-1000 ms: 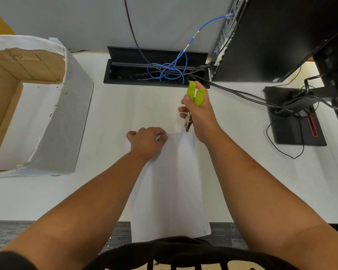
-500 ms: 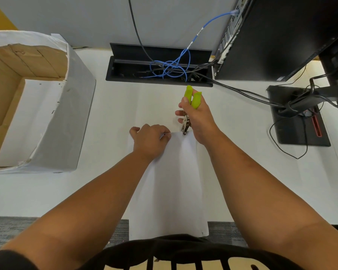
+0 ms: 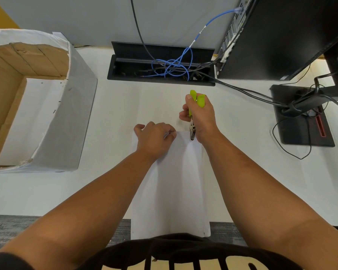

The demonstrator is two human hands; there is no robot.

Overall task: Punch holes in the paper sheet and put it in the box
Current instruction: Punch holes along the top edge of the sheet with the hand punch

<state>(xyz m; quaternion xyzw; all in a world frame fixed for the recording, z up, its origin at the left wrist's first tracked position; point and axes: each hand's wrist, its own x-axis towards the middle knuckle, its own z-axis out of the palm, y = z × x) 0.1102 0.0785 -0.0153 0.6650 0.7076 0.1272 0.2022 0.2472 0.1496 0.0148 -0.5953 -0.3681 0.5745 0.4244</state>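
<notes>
A white paper sheet (image 3: 176,184) lies on the white desk and hangs over its near edge. My left hand (image 3: 154,139) pinches the sheet's far edge near the left corner. My right hand (image 3: 200,115) grips a hole punch (image 3: 195,106) with lime-green handles. Its metal jaws point down and sit over the paper's far edge, near the right corner. The cardboard box (image 3: 70,133), wrapped in white paper outside, stands open at the left, with white sheets lying in its bottom.
A black cable tray (image 3: 125,61) with blue and black cables is set into the desk behind the paper. A black computer case (image 3: 281,36) and a monitor stand base (image 3: 304,137) with cables occupy the right. Grey carpet shows below the desk edge.
My right hand has brought the punch down and toward me, so its jaws now sit on the paper's far edge. My left hand keeps its hold on the sheet.
</notes>
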